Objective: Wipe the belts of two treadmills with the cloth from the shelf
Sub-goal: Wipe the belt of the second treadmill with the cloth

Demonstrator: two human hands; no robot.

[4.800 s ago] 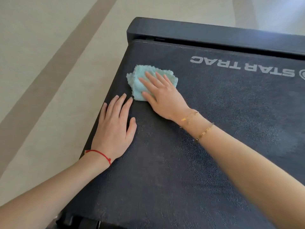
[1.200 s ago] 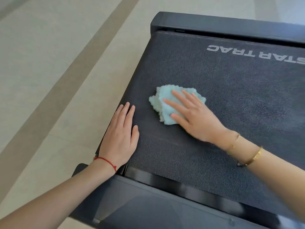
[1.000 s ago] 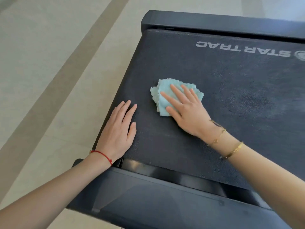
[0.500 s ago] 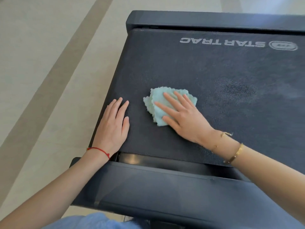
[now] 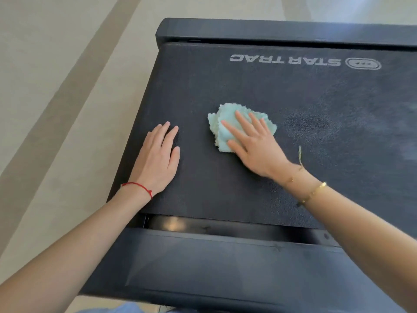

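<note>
A dark textured treadmill belt (image 5: 259, 86) with white "STAR TRAC" lettering fills most of the head view. A crumpled light-blue cloth (image 5: 222, 123) lies on the belt near its middle. My right hand (image 5: 255, 145) presses flat on the cloth with fingers spread, covering its right part. My left hand (image 5: 158, 159) rests flat on the belt's left edge, palm down, holding nothing. One treadmill is visible.
A black end cover (image 5: 225, 263) borders the belt on my side, with a dark gap (image 5: 203, 224) between them. Another black frame bar (image 5: 270, 30) runs along the far end. Beige floor with a darker stripe (image 5: 56, 109) lies to the left.
My right hand has slid the cloth back and forth over the belt, ending slightly to the right of where it was half a second ago. My left hand has stayed planted.
</note>
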